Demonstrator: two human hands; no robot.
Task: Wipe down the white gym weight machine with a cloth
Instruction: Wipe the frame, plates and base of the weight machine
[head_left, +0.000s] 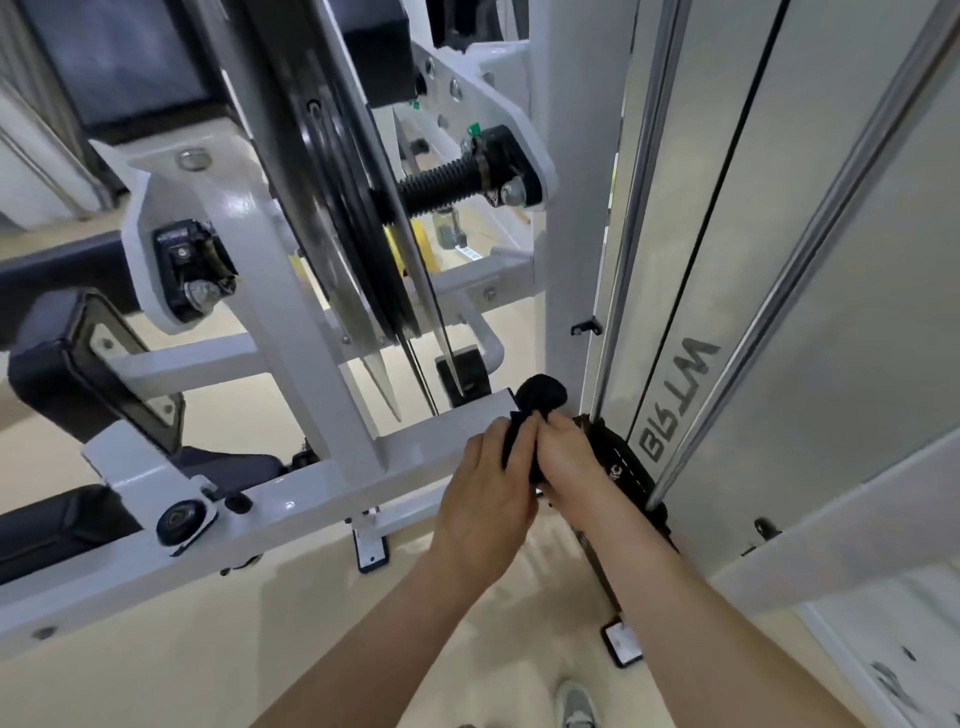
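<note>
The left hand (485, 499) and right hand (569, 462) each keep a closed grip on the black cloth (543, 397), apparently bunching it into a wiping pad, at the right end of the near crossbar (322, 493) of the white machine (571, 208).

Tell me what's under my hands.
A black cloth, gripped by the left hand and right hand, at the white beam's end. The hands hide whether it touches the beam.
</note>
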